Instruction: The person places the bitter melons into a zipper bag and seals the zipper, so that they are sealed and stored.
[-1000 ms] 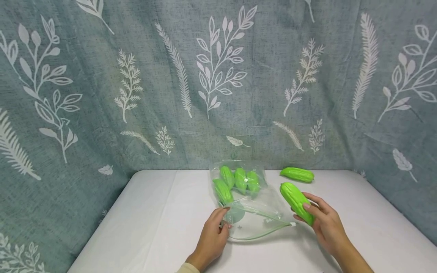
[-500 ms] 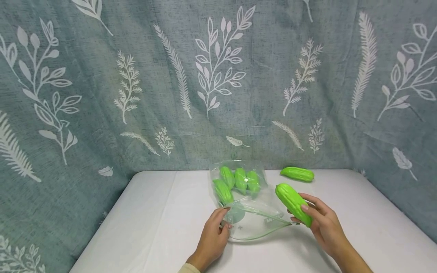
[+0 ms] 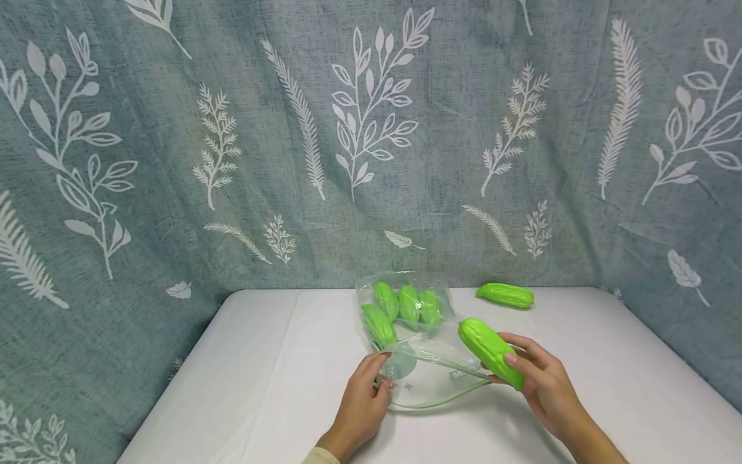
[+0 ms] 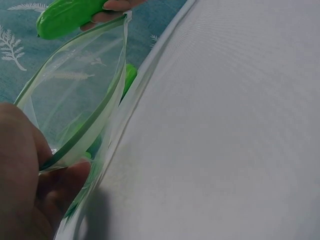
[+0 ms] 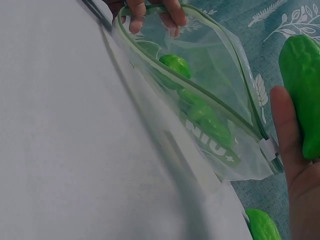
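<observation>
A clear plastic zip bag (image 3: 426,390) with a green-edged mouth lies on the table, its mouth gaping toward me. Several green toy cucumbers (image 3: 408,306) lie inside its far end. My left hand (image 3: 364,399) pinches the left end of the bag's mouth between thumb and fingers. In my right hand (image 3: 545,380) I grip another bright green cucumber (image 3: 489,351), ridged and tilted, held above the right end of the mouth. The white slider (image 5: 269,147) shows at that end in the right wrist view, close to the right hand.
One more green cucumber (image 3: 505,295) lies at the back of the white table (image 3: 261,374), right of the bag. A teal curtain (image 3: 371,161) with white leaf prints hangs behind the table and along both sides.
My right hand has moved left and slightly down with the cucumber, closer over the bag's mouth. The left hand keeps its hold on the bag in the same place.
</observation>
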The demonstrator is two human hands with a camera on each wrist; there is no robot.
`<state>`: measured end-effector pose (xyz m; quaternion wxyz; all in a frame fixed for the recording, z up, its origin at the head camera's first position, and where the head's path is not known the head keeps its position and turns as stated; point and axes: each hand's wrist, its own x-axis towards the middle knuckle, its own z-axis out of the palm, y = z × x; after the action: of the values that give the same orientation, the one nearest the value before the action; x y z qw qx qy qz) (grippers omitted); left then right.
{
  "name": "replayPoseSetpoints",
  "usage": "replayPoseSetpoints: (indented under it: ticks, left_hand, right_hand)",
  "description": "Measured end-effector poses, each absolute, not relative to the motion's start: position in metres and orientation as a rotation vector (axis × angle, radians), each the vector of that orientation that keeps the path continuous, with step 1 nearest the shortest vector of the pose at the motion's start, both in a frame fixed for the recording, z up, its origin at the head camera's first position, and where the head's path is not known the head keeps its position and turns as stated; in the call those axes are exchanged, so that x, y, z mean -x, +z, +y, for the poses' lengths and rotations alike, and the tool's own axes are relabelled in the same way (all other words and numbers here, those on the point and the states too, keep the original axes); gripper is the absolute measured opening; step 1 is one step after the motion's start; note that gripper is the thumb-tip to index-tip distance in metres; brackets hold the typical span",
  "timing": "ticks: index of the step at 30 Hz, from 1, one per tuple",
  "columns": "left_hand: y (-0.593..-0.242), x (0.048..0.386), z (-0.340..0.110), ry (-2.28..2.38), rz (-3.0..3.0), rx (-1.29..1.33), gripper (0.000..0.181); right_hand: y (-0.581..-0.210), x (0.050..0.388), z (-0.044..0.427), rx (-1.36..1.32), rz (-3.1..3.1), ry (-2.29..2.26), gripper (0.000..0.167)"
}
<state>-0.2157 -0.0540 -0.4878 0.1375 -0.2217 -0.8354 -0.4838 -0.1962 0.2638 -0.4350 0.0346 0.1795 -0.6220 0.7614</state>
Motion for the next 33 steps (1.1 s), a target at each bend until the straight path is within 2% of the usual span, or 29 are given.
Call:
replayPoseSetpoints:
  ticks: [23,33]
  left_hand:
    - [-0.488,0.217,-0.054,-1.410,-2.404,0.659,0.044]
    - [-0.488,0.215,-0.054,-1.413,-2.408,0.654,0.045]
  right_hand:
    - [-0.434,0.194,0.258,-0.611,-2.042,2.239,0.036]
    - [-0.436,0.193,0.253,-0.737,-2.062,2.256,0.037]
